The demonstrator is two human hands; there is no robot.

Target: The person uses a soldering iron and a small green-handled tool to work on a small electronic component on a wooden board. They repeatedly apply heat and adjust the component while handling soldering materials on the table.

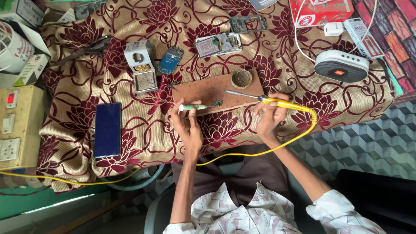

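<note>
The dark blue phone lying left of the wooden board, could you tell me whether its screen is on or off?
Off: the phone lies flat on the cloth, its screen uniformly dark.

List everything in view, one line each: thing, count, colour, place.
wooden board: 1, brown, table centre
round pot: 1, tan, on the board's far right corner
small circuit part: 1, dark, on the board's near edge
soldering iron: 1, yellow handle and cord, over the board
green-tipped tool: 1, white and green, at the board's near edge
phone: 1, dark blue screen, table left
blue circuit board: 1, beyond the board
opened phone: 1, grey, far centre
iron stand: 1, white, left of the blue board
speaker: 1, white and grey, right
switchboard: 1, cream, far left
left hand: holds the green-tipped tool
right hand: holds the soldering iron
</note>
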